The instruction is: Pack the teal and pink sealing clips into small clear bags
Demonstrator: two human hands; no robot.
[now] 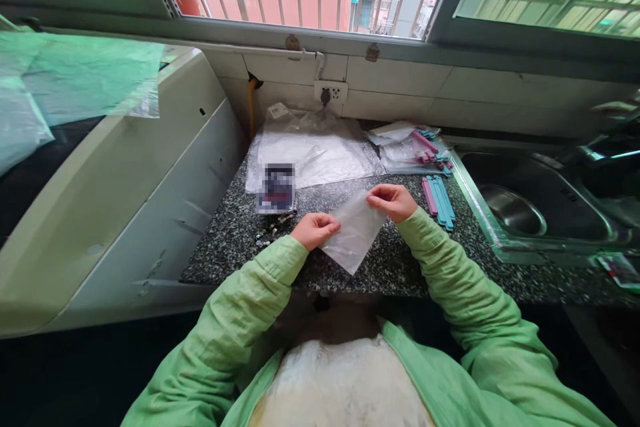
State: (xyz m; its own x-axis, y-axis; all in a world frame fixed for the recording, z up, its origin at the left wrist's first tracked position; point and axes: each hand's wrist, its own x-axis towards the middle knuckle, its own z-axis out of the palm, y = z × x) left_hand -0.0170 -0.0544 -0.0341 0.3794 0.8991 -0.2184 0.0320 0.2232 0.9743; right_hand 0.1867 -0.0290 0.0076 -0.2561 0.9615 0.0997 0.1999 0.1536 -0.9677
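A small clear plastic bag (354,233) is held over the front of the speckled stone counter, tilted, with one corner pointing down toward me. My left hand (316,230) pinches its left edge. At its upper right corner, my right hand (393,201) grips it between thumb and fingers. Just right of that hand lie several flat pink and blue plastic strips (439,201). Near my left hand, small shiny pieces (273,230) are scattered below a dark packet (277,190) whose front is blurred out.
Large clear plastic sheets or bags (315,150) lie toward the wall. Right of them are bags with more pink and blue strips (425,147). A steel sink (540,193) is at the right, a white appliance (150,180) at the left. A wall socket (331,91) sits behind.
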